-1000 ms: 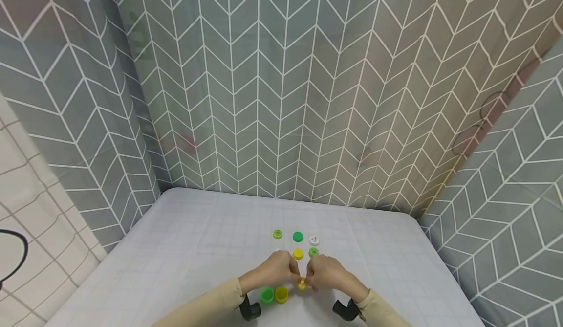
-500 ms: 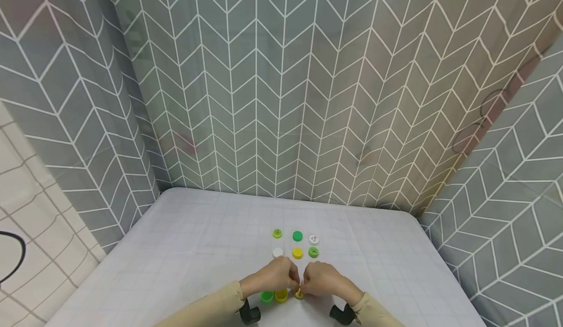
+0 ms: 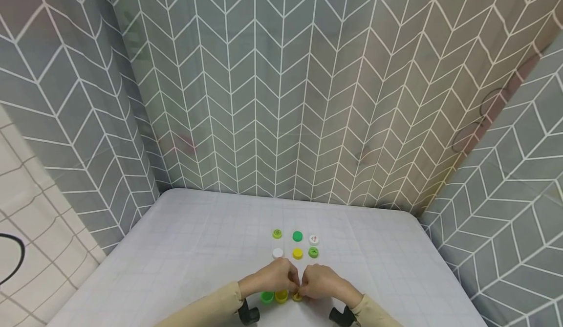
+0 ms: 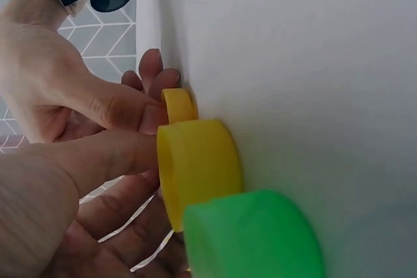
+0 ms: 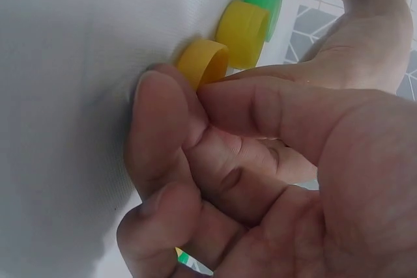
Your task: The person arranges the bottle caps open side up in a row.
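An orange-yellow bottle cap (image 3: 297, 296) lies on its base with its hollow side up, at the right end of a short front row. My right hand (image 3: 324, 282) pinches its rim between thumb and fingers, seen close in the right wrist view. From the other side my left hand (image 3: 274, 274) reaches to the same cap, thumb and forefinger together, their tips hidden behind the yellow cap in the left wrist view. That deeper yellow cap (image 4: 202, 167) stands beside the orange-yellow one, and a green cap (image 4: 254, 239) sits beyond it, both hollow side up.
Behind the hands are two rows of caps: a white cap (image 3: 277, 253), a yellow cap (image 3: 297, 253) and a green cap (image 3: 313, 252), then a lime cap (image 3: 277, 233), a dark green cap (image 3: 297, 236) and a printed white cap (image 3: 313, 240). Patterned curtains (image 3: 281, 97) enclose the table (image 3: 198, 249).
Both hands have moved toward the near edge and slightly left, bringing the orange-yellow cap into line beside the yellow one. A white cap behind the left hand has come into view.
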The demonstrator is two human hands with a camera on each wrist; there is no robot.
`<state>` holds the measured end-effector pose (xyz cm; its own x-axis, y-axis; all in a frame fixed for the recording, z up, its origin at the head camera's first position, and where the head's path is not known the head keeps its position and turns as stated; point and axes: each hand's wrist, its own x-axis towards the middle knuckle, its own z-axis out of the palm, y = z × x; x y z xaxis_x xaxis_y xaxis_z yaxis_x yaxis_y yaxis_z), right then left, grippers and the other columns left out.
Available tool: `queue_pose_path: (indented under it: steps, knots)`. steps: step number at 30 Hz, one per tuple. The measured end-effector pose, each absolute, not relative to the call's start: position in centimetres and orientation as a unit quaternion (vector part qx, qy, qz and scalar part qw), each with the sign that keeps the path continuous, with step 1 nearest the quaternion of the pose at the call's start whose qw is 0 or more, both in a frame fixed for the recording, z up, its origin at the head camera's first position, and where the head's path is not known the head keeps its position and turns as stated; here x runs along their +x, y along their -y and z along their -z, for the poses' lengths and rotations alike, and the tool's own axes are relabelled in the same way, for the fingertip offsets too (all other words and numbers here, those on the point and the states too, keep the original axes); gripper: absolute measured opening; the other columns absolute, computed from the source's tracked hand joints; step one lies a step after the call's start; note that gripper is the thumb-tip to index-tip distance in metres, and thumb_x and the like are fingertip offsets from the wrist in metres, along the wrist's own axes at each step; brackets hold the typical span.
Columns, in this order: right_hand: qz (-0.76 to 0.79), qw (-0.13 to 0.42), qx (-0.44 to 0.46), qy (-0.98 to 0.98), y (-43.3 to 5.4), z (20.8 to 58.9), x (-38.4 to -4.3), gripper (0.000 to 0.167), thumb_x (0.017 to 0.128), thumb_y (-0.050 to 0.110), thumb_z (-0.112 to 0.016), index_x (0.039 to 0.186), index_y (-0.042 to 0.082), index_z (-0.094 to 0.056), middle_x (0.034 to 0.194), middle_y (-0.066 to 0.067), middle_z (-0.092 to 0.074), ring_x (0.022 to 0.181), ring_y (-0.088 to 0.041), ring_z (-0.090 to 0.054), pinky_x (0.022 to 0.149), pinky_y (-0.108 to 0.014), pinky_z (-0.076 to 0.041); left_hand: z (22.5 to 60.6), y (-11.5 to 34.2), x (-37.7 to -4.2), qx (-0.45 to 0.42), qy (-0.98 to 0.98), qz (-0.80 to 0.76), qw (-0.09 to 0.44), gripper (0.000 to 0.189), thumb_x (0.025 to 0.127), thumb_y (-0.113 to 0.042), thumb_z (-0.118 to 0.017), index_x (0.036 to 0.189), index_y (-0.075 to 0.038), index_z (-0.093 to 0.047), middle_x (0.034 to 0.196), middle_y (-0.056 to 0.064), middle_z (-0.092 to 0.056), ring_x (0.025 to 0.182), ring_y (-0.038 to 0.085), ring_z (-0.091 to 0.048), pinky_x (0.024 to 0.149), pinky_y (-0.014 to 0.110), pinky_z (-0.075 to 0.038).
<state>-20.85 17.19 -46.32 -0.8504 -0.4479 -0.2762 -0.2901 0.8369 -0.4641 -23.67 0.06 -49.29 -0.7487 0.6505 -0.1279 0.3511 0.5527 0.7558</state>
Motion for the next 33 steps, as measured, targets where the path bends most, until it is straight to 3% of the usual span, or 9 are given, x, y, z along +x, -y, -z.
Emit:
queue_pose_path:
  steps: [15, 28, 33]
  knots:
    - [0.230, 0.200, -0.207, -0.930, -16.9, 46.3, -20.5, 0.022, 0.084, 0.021, -0.067, 0.063, 0.013, -0.069, 0.051, 0.005, -0.059, 0.044, -0.004, -0.043, 0.045, -0.019, -0.028, 49.0, 0.4, -23.6, 0.298, -0.855, -0.364, 0.217, 0.009, 0.081, -0.011, -0.073, 0.073, -0.013, -0.069, 0.062, -0.010, -0.063, 0.051, 0.002, -0.047, 0.049, 0.014, -0.037]
    - [0.226, 0.196, -0.215, -0.929, -17.0, 46.2, -20.4, 0.027, 0.085, 0.027, -0.069, 0.062, 0.014, -0.068, 0.048, 0.007, -0.057, 0.044, -0.004, -0.043, 0.045, -0.019, -0.029, 48.6, 0.8, -23.5, 0.300, -0.856, -0.356, 0.224, 0.008, 0.082, -0.010, -0.071, 0.075, -0.013, -0.070, 0.066, -0.011, -0.064, 0.053, 0.002, -0.049, 0.050, 0.015, -0.040]
    - [0.229, 0.191, -0.227, -0.927, -17.5, 45.6, -20.9, 0.026, 0.086, 0.034, -0.069, 0.069, 0.015, -0.069, 0.052, 0.008, -0.058, 0.046, -0.005, -0.047, 0.046, -0.021, -0.033, 48.1, 1.3, -23.8, 0.310, -0.862, -0.352, 0.194, 0.003, 0.085, -0.018, -0.070, 0.082, -0.018, -0.072, 0.070, -0.013, -0.064, 0.057, 0.001, -0.052, 0.054, 0.016, -0.043]
